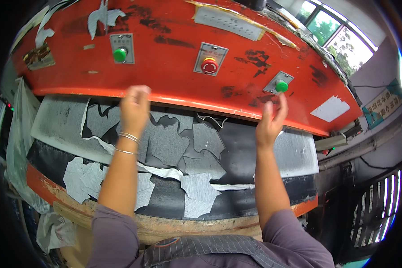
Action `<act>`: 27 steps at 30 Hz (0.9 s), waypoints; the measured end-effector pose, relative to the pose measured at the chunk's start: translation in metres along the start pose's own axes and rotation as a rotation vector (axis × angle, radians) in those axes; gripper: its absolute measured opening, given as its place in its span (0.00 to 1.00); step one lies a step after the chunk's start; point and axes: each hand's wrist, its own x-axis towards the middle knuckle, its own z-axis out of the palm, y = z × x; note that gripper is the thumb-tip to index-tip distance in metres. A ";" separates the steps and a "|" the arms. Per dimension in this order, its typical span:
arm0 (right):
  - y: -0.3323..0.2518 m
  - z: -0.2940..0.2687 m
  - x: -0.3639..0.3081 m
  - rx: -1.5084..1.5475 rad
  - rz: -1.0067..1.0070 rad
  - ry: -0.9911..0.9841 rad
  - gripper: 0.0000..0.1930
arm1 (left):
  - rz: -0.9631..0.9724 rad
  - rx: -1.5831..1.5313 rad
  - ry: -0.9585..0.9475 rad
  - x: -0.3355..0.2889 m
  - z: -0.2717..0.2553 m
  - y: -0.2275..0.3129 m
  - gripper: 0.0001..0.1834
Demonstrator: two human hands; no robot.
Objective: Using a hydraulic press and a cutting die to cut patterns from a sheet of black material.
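My left hand [135, 109] is raised in front of the lower edge of the red machine panel [165, 71], its fingers curled in with nothing seen in them. Up and to its left on the panel is a green push button [119, 55]. My right hand [271, 120] is empty, thumb and fingers apart, its fingertips just below another green push button [281, 86]; I cannot tell whether they touch the panel. Beneath both hands, irregular grey cut pieces [167, 143] lie on a black sheet [239, 147]. Closer to me are light grey pieces [198, 194], some overlapping.
Between the green buttons sits a red stop button [209, 66]. The panel overhangs the bed, shading its back. A torn white strip [161, 171] crosses the sheet. A worn front ledge [174, 227] borders the bed. Clear plastic sheeting [22, 147] hangs at left; a slatted black frame [375, 210] stands at right.
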 end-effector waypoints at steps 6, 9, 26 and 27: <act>-0.017 0.022 0.130 -0.576 -0.310 0.319 0.32 | 0.454 0.444 0.069 0.108 -0.061 0.057 0.14; -0.021 0.021 0.138 -0.463 -0.312 0.298 0.32 | 0.280 0.346 -0.075 0.111 -0.068 0.083 0.17; -0.153 -0.157 -0.171 -0.138 -0.174 -1.335 0.20 | -0.031 0.406 -0.794 -0.254 -0.040 0.188 0.07; -0.151 -0.159 -0.171 -0.134 -0.169 -1.330 0.20 | -0.028 0.410 -0.800 -0.256 -0.037 0.191 0.07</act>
